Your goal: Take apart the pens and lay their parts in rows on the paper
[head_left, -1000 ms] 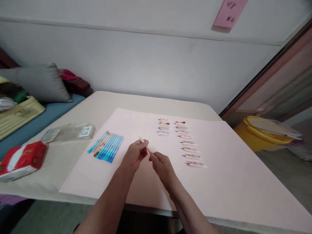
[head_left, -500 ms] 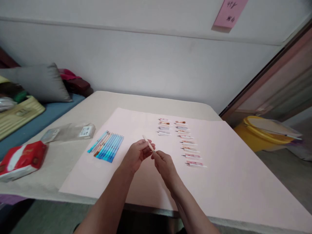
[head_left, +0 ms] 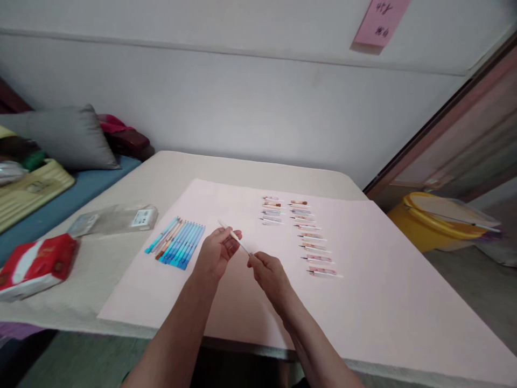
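My left hand (head_left: 220, 249) pinches a pale pen barrel (head_left: 226, 228) between thumb and fingers, above the pink sheet. From the barrel's lower end a thin white refill (head_left: 243, 247) reaches across to my right hand (head_left: 266, 272), whose fingers are closed on its other end. That end is hidden in the fingertips. To the left lies a row of blue, pink and brown pens (head_left: 181, 242), side by side. On the right, pen parts with thin pale refills (head_left: 317, 248) lie in two columns.
The pink sheet (head_left: 383, 302) covers much of the cloth-topped table (head_left: 246, 164). A clear plastic wrapper (head_left: 117, 221) and a red pack (head_left: 38, 264) lie at the left. Beyond the table's right side is a yellow bin (head_left: 436, 226); a wall (head_left: 242, 102) rises behind.
My left hand has moved left with the barrel, away from my right hand. A longer length of white refill now shows between the two hands. The laid-out pens and parts are unchanged.
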`<state>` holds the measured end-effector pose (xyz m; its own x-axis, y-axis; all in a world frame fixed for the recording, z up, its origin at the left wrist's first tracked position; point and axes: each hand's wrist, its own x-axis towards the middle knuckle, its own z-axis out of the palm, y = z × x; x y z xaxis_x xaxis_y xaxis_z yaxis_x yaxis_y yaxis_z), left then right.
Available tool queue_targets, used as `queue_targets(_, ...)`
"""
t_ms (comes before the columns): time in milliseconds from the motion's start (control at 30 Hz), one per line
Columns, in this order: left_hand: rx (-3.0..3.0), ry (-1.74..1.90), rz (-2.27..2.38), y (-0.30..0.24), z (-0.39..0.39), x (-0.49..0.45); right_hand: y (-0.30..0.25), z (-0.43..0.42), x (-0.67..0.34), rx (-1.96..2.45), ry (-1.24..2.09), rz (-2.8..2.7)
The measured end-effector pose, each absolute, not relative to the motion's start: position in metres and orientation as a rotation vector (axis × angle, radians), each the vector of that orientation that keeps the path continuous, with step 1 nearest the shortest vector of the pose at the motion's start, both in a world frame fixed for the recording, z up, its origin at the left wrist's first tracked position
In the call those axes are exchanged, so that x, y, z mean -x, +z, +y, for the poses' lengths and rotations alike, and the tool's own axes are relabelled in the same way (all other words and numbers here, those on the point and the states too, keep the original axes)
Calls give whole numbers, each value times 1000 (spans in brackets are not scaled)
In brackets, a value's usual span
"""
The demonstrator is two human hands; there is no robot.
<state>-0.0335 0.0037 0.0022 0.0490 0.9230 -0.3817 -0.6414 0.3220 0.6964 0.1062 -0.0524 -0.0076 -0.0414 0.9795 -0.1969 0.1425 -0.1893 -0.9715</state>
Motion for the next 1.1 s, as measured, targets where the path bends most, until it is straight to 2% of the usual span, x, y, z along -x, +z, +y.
queue_targets(233,-424,1215,942,1,6,35,-8,-52,-107,1436,1347,-1264)
queue_targets(600,-236,1412,963,-1,19,58,0,-49,-114,1439,1320,-1143)
queue_targets(1100,-348,1236,831,0,-2,20,-3,-50,-119,1427,1075,-1005)
